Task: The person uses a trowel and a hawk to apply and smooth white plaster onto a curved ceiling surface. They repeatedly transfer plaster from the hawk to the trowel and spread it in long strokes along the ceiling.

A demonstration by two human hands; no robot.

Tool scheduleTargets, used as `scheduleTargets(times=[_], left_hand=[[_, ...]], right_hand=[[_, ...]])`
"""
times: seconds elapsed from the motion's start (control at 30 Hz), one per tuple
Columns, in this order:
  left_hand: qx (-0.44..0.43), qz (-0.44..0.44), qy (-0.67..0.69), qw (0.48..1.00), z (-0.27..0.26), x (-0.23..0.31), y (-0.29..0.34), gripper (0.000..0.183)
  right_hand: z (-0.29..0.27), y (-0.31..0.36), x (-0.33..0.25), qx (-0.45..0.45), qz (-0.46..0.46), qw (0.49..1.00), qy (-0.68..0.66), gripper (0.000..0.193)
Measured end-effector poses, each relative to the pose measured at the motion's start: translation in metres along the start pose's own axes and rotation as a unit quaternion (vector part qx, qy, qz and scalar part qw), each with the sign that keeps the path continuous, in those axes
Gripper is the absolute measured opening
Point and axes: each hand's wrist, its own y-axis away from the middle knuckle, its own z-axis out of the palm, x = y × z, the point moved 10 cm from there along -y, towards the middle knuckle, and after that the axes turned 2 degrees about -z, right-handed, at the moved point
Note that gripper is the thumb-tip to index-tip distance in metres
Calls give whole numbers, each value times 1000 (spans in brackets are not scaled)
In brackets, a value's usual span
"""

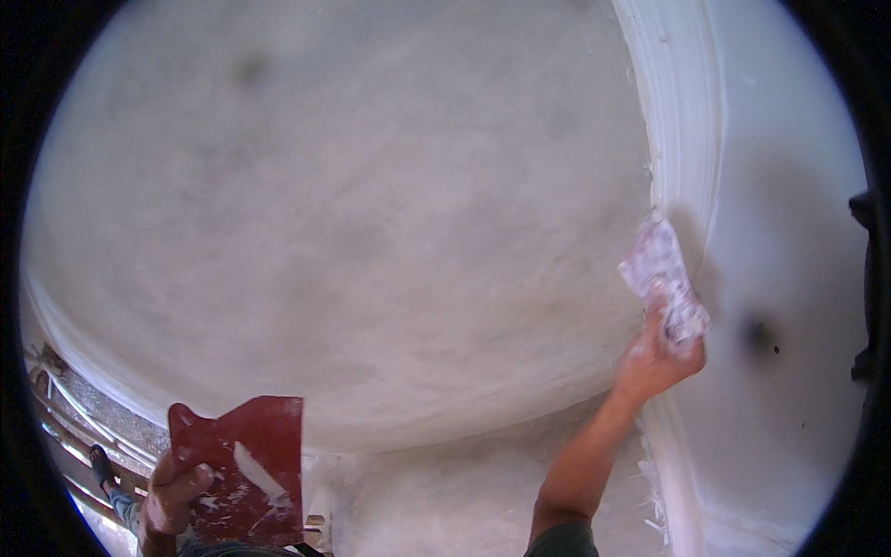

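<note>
My left hand (172,492), at the lower left, grips a dark red flat plate (243,450) by its left edge, the thumb on its face. The plate has a notched top edge and white paste smears. On the right, my right hand (661,357) is closed around a flat putty scraper (657,255) coated in white paste. The tip of the scraper is at the white ridged band (682,121) that borders a broad grey surface (390,232). Whether its edge presses on the band cannot be made out.
A smooth white surface (789,251) lies right of the band. Ragged white flakes (654,506) stick out along the band's lower edge. Poles or rails (93,436) run at the lower left, beside a sandalled foot (100,461) and a blue trouser leg (123,506).
</note>
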Motion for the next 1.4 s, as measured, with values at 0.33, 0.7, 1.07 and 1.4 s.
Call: scheduleTargets(times=[0.33,0.7,1.07,1.4], left_hand=[[64,8,22,998,-24,-27,7,51],[77,2,11,997,-17,-26,-1,52],[66,-10,22,998,-9,-25,-1,51],[66,-20,12,998,-11,-25,-5,53]], right_hand=[[23,-55,41,-41,-41,998,-40,14],[32,-48,24,65,-198,965,161,14],[32,1,20,94,-247,949,173,21],[68,18,14,12,-239,947,213,36]])
